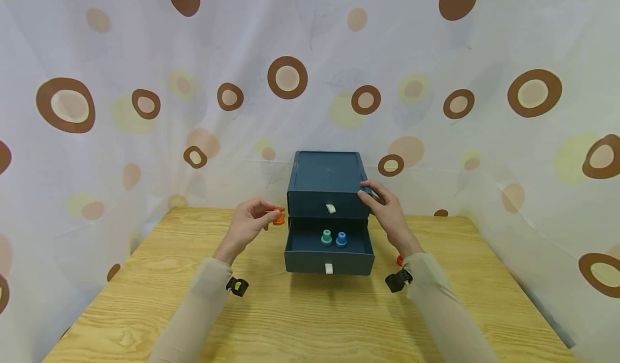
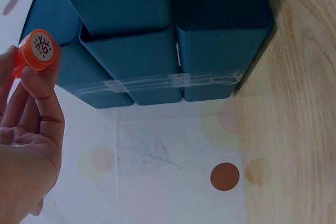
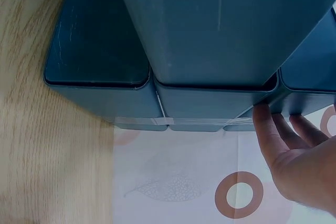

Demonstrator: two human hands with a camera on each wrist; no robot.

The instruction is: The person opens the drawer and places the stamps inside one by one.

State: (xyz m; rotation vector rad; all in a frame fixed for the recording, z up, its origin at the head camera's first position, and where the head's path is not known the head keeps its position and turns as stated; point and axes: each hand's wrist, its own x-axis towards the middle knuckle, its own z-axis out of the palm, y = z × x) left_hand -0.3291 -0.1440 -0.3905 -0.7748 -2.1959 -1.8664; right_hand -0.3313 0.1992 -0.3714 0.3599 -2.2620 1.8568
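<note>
My left hand [image 1: 248,224] pinches an orange toy stamp [image 1: 279,219] just left of the dark blue drawer cabinet [image 1: 326,172]. In the left wrist view the round white face of the stamp shows a dark printed character. My right hand [image 1: 389,215] rests its fingers against the upper right side of the cabinet, holding nothing. Below the top drawer, another drawer [image 1: 305,262] is pulled out towards me. Inside it stand a green stamp [image 1: 326,237] and a blue stamp [image 1: 341,239], side by side.
A red object [image 1: 400,260] lies on the wooden table [image 1: 334,325], partly hidden by my right wrist. White pull tabs stick out from the drawer fronts. Behind the cabinet hangs a white patterned cloth [image 1: 319,121]. Clear tape [image 2: 152,81] runs along the cabinet's side.
</note>
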